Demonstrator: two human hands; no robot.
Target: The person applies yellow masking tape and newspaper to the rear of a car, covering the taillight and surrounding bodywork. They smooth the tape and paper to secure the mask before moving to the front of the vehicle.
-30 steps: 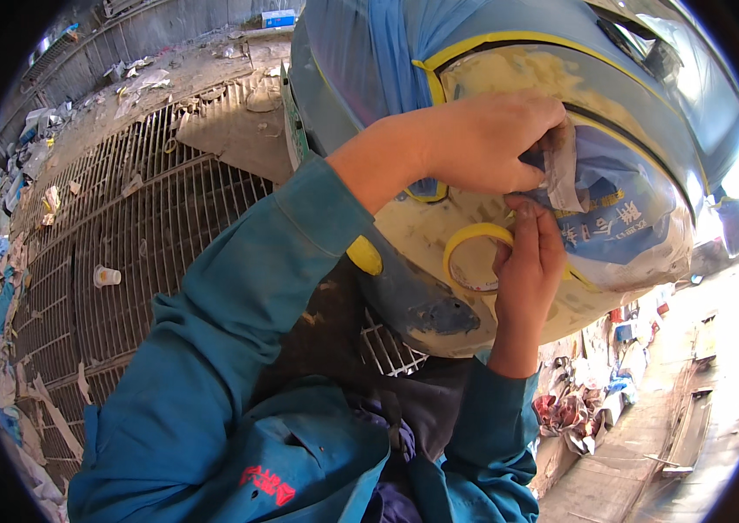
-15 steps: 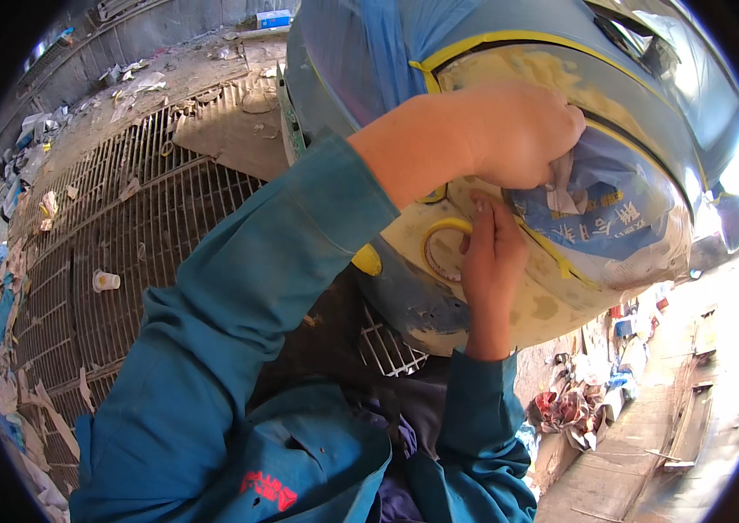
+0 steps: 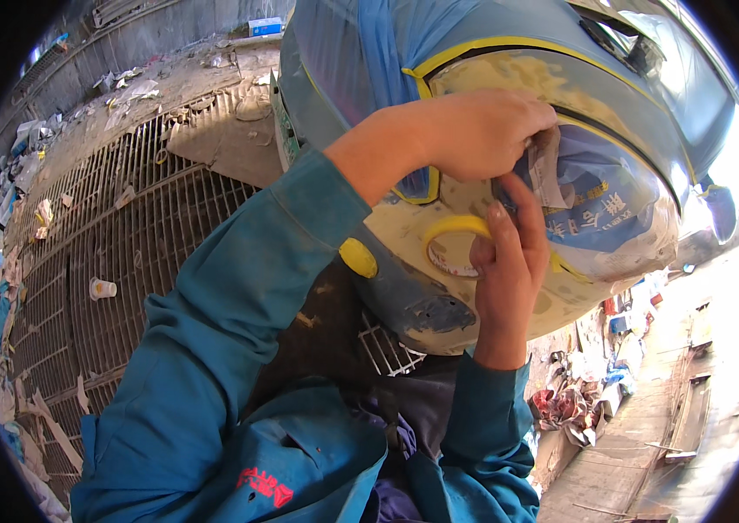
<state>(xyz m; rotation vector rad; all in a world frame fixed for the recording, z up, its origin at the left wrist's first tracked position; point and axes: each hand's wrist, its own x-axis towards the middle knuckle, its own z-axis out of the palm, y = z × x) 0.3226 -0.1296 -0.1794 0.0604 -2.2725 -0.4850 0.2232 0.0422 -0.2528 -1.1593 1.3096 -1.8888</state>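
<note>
My left hand (image 3: 478, 132) is closed, its fingertips pinching the upper left edge of a brownish masking strip (image 3: 545, 179) beside the blue printed plastic film (image 3: 609, 187). That film covers a rounded part of a car's corner. Just below, my right hand (image 3: 513, 261) curls its lower fingers against a roll of yellow masking tape (image 3: 459, 225), while its index finger reaches up to the strip's edge near my left fingertips. Around both hands lies a sanded, cream-coloured body panel (image 3: 408, 222). Yellow tape (image 3: 509, 42) lines its upper edge.
Blue plastic sheeting (image 3: 382, 61) drapes the car above. A floor grating (image 3: 125, 261) lies to the left, with a paper cup (image 3: 102, 288) on it. Crumpled litter (image 3: 570, 410) is heaped at the lower right; more scraps line the left wall.
My right hand has risen, its index finger now up at the strip beside my left fingertips. My left hand has shifted slightly left and still pinches the strip. The tape roll has tilted.
</note>
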